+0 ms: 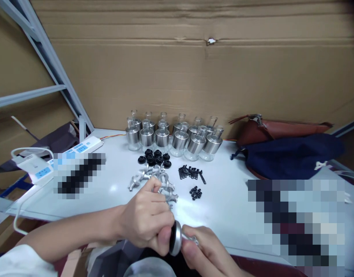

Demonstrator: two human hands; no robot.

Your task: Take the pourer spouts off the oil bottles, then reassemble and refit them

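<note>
Near the table's front edge, my left hand (149,217) is closed around the black side of a round silver-and-black part (177,238). My right hand (207,250) pinches the silver stem on the other side of that part. Just beyond my left hand lies a pile of silver metal pieces (142,176), partly hidden by it. Behind them sits a cluster of black round caps (150,159). To the right are small black strips (191,172) and, nearer, a group of little black rings (196,192).
Two rows of glass bottles with silver bands (162,137) stand at the table's back. A white power strip (87,146) lies at the left. A brown leather bag (283,131) and dark blue cloth (283,156) rest at the right. Blurred patches cover both sides.
</note>
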